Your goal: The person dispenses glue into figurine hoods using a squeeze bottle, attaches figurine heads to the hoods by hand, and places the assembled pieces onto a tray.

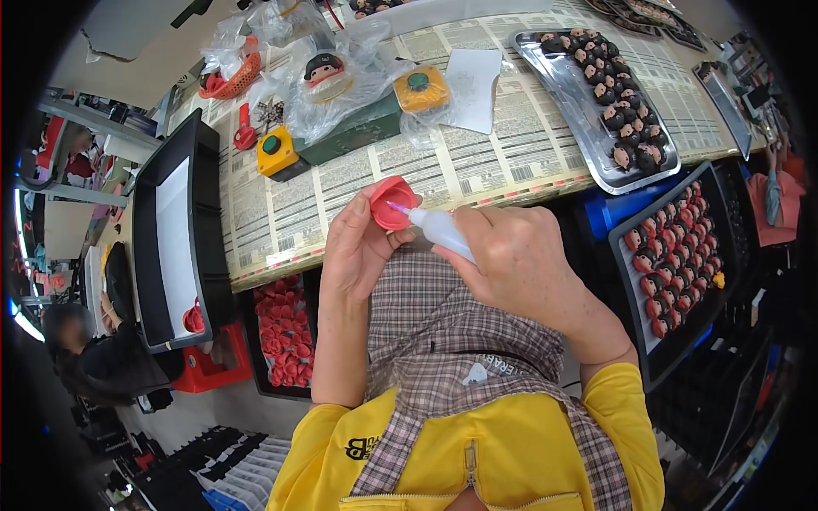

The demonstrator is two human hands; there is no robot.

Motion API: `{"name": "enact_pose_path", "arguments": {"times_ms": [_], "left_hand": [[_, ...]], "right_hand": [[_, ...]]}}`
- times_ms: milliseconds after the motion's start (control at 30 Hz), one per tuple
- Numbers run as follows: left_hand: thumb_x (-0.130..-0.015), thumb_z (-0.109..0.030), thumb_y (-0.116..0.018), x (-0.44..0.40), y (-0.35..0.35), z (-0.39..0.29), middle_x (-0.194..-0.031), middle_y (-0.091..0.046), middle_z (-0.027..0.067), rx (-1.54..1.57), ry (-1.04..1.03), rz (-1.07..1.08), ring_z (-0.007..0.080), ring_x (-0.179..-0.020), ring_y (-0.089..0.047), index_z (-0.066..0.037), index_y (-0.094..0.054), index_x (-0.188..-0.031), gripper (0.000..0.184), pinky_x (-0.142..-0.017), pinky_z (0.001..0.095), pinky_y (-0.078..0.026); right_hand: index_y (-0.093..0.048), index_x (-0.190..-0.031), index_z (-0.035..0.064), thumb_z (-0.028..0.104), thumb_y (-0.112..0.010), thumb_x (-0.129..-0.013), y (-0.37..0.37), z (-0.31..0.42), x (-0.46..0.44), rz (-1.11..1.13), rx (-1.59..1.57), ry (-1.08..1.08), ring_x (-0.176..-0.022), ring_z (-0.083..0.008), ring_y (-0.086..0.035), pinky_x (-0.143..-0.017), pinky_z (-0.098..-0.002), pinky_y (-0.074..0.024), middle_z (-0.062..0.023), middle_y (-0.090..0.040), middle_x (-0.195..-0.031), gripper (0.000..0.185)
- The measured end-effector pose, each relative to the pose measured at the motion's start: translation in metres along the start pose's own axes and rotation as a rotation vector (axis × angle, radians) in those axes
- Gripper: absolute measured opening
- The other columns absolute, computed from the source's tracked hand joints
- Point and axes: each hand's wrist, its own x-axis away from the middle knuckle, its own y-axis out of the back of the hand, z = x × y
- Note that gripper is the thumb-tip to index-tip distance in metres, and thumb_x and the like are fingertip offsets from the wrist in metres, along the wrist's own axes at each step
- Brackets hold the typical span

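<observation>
My left hand (354,243) pinches a small red hollow plastic piece (394,201) near the table's front edge, with its open side facing me. In my right hand (515,255) is a translucent white squeeze bottle (443,232), held tilted. Its narrow nozzle reaches into the hollow of the red piece; whether the tip touches the inside I cannot tell. Beyond my hands stand two yellow boxes with green buttons, one at the left (279,153) and one farther right (422,88). A doll head with a black cap (325,71) lies on plastic wrap between them.
A metal tray (532,64) of dark-haired doll heads rests on the table. A black tray (635,336) of red-and-black heads is at the right. The long black bin (213,255) holds one red piece; several more fill a lower bin (281,341). A person (102,358) sits at left.
</observation>
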Motion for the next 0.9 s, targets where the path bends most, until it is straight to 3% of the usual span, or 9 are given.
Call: {"name": "enact_pose_path", "arguments": {"times_ms": [333,433,833,900], "left_hand": [[-0.100,-0.034,-0.050,-0.0015,0.0004,0.0011,-0.115,-0.063,0.0191,0.006,-0.001,0.013,0.0231,-0.101,-0.064,0.005,-0.051,-0.127,0.048,-0.077,0.0337,-0.058],[-0.100,-0.034,-0.050,-0.0015,0.0003,0.0011,-0.115,-0.063,0.0185,0.005,-0.002,0.011,0.0228,-0.100,-0.065,0.005,-0.051,-0.127,0.048,-0.077,0.0337,-0.058],[-0.100,-0.034,-0.050,-0.0010,-0.0054,0.0004,-0.113,-0.064,0.0187,-0.004,-0.011,-0.004,0.0227,-0.097,-0.065,0.005,-0.052,-0.126,0.047,-0.076,0.0338,-0.059],[-0.100,-0.034,-0.050,-0.0009,-0.0068,0.0000,-0.113,-0.064,0.0189,-0.010,-0.006,-0.011,0.0228,-0.097,-0.065,0.005,-0.052,-0.126,0.047,-0.076,0.0337,-0.058]], "right_hand": [[-0.057,-0.070,0.0010,0.017,-0.071,-0.079,-0.0021,-0.0025,0.0030,-0.020,-0.020,0.032,-0.048,-0.0240,-0.063,-0.042,-0.0328,-0.0478,-0.0112,-0.061,-0.057,0.023],[-0.060,-0.082,0.0012,0.019,-0.077,-0.073,0.0003,-0.0009,0.0048,0.055,-0.015,-0.028,-0.056,-0.0273,-0.064,-0.049,-0.0351,-0.0484,-0.0123,-0.063,-0.066,0.026],[-0.060,-0.082,0.0010,0.021,-0.076,-0.074,0.0045,-0.0016,0.0083,0.031,-0.011,-0.043,-0.056,-0.0276,-0.064,-0.049,-0.0358,-0.0481,-0.0125,-0.063,-0.066,0.027],[-0.058,-0.075,0.0006,0.019,-0.073,-0.077,0.0050,-0.0022,0.0067,-0.004,-0.019,-0.008,-0.052,-0.0259,-0.064,-0.045,-0.0342,-0.0478,-0.0123,-0.062,-0.061,0.023]]}}
